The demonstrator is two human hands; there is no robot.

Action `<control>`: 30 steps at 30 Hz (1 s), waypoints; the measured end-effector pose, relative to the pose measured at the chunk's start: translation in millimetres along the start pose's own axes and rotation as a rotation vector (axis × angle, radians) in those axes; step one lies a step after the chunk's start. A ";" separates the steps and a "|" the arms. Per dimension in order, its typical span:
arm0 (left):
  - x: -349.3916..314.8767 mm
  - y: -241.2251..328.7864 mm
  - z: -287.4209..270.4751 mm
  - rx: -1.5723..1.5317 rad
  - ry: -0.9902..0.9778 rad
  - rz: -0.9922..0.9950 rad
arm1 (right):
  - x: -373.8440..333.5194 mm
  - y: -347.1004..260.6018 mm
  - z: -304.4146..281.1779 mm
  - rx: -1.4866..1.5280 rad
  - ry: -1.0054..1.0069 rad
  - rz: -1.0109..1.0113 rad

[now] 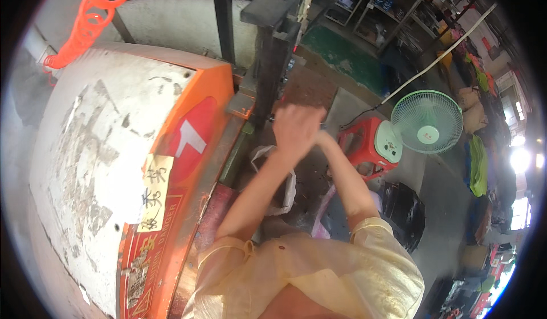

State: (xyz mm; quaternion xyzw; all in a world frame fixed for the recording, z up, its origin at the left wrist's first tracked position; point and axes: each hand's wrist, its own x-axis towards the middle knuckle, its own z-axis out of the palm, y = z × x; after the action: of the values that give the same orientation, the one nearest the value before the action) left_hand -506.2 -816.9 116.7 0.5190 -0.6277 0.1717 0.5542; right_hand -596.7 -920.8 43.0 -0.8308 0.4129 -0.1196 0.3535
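Note:
Both my arms reach forward, and my hands meet just right of the machine's black metal upright [266, 68]. My left hand [295, 126] is closed, knuckles up and slightly blurred; whatever it grips, if anything, is hidden beneath it. Most of my right hand [320, 132] lies behind the left one, so its fingers do not show. Close to the left hand, a small orange metal block [241, 106] sits on the machine's edge. The machine's large white cover [108, 142], with an orange front and a red round mark, fills the left side.
A green fan [427, 122] stands beside a red plastic stool [364, 142] to my right. Below my arms are a white bag [289, 196] and a black plastic bag [403, 213]. An orange coiled hose [85, 31] hangs at upper left. Metal shelves [393, 11] stand far off.

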 end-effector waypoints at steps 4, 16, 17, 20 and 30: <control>-38.8 43.9 -43.4 -0.209 -0.192 0.090 | 44.2 -6.3 -32.7 0.234 0.235 0.011; -178.5 62.1 -145.9 -0.116 -0.466 -0.591 | 136.8 67.7 -62.5 -0.207 0.777 -0.064; -186.5 66.0 -154.0 -0.087 -0.396 -0.644 | 130.8 91.5 -66.5 -0.023 0.622 -0.118; -208.6 86.8 -178.9 -0.110 -0.315 -0.772 | 85.5 146.5 -31.6 -0.780 -0.137 -0.123; -296.7 220.6 -261.4 0.263 -0.296 -0.937 | -178.2 209.6 147.9 -0.806 -0.789 -0.297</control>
State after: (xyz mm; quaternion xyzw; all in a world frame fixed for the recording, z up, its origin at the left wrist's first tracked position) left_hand -602.0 -384.6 22.2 0.8289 -0.3725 -0.0934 0.4067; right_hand -762.5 -796.9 -191.0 -0.9304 0.1422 0.3173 0.1160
